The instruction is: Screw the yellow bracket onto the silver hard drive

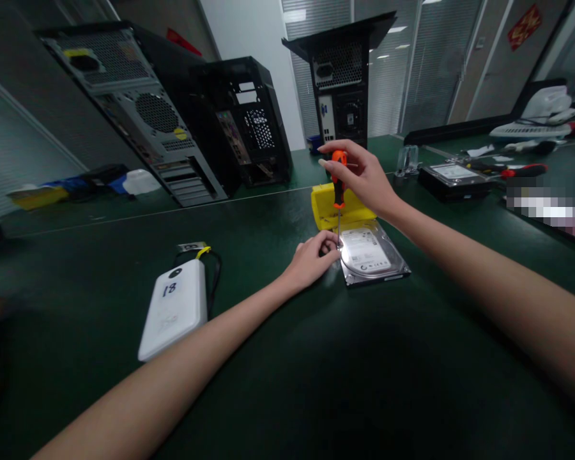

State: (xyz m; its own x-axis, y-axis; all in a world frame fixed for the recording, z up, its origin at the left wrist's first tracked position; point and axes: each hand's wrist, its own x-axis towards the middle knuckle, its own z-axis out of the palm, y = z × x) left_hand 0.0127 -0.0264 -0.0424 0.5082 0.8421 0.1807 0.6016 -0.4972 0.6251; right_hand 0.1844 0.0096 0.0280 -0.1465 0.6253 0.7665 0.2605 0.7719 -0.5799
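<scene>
An orange-and-black screwdriver (338, 185) stands upright in my right hand (367, 177), whose fingers and thumb close around its handle from the right. Its thin shaft meets the left edge of a silver hard drive (393, 259) that lies flat with its white label up. My left hand (312, 259) is closed at that same edge, thumb and curled fingers gripping the drive beside the screwdriver tip. What lies right under the tip is too small to make out. Just behind the drive is an open yellow plastic case (323, 207).
On the green table (268, 370), a white power bank (175, 313) marked 18 lies left, with a black cable. Several computer towers (160, 112) stand at the back. Right are another hard drive (453, 176) on a black block, pliers (524, 170) and a clear plastic piece (407, 160).
</scene>
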